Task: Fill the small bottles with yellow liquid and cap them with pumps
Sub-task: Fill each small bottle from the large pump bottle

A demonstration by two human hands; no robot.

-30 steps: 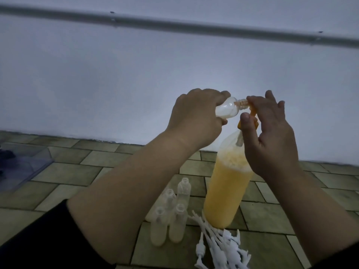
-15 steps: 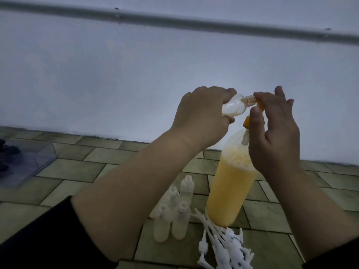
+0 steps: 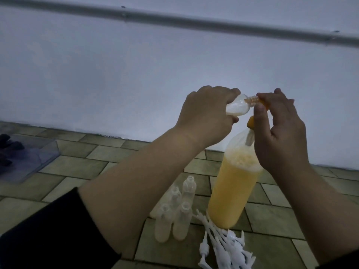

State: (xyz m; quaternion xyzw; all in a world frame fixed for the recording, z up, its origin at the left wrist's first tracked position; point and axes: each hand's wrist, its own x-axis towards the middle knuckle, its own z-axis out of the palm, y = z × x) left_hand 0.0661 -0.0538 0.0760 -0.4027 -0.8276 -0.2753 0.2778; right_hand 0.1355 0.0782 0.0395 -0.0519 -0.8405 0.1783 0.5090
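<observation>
My left hand (image 3: pixel 206 115) grips a small clear bottle (image 3: pixel 103 107) tilted on its side, neck pointing right. The threaded neck meets an orange pump nozzle (image 3: pixel 264 103) that my right hand (image 3: pixel 279 131) pinches between thumb and fingers. Below stands the large bottle of yellow liquid (image 3: pixel 233 191) on the tiled floor; its orange pump collar (image 3: pixel 250 124) shows beside my right thumb. Several empty small bottles (image 3: pixel 174 216) stand to the left of its base. A heap of white pumps (image 3: pixel 223 249) lies in front.
A white wall rises behind, with a grey pipe (image 3: pixel 174 19) running across it. A clear plastic tray (image 3: pixel 29 158) lies on the floor at the far left, with dark objects at its edge.
Both hands and the small bottle have held nearly the same pose; the view has shifted slightly, with the hands a little further right in frame.
</observation>
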